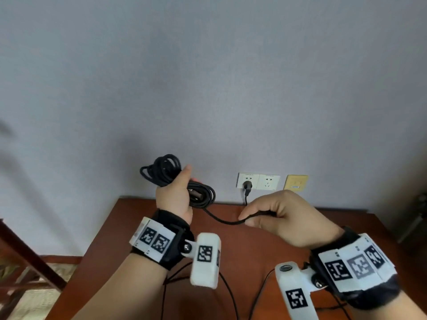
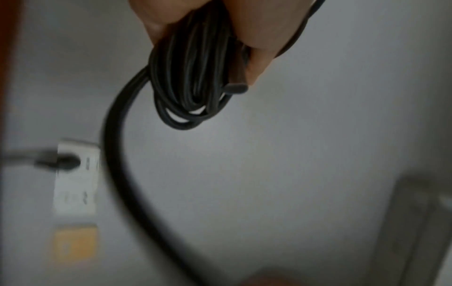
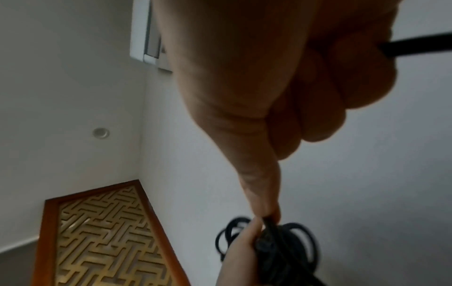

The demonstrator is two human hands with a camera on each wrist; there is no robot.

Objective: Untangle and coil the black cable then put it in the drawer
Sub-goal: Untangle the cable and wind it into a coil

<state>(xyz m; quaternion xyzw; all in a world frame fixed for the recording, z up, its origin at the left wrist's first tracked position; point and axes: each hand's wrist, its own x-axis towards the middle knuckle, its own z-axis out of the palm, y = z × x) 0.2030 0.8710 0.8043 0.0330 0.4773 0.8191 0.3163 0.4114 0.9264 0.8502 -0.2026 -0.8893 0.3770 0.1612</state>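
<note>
My left hand [image 1: 176, 192] is raised above the far edge of the table and grips a bundle of black cable [image 1: 161, 168] wound in several loops. The same coil [image 2: 190, 77] hangs from my curled fingers in the left wrist view, with a plug end sticking out beside it. A loose strand [image 1: 219, 219] runs from the coil down to my right hand [image 1: 265, 218], which pinches it between thumb and curled fingers. In the right wrist view the strand [image 3: 415, 45] leaves my fist at the upper right, and the left hand with the coil [image 3: 281, 243] shows below. No drawer is in view.
A brown wooden table [image 1: 129, 227] stands against a grey wall. White wall sockets [image 1: 257, 181] hold a black plug [image 1: 247, 185], and a yellow plate [image 1: 295, 182] sits beside them. Thin wires [image 1: 228, 294] from the wrist cameras lie on the table. A wooden frame [image 1: 23, 257] stands at the left.
</note>
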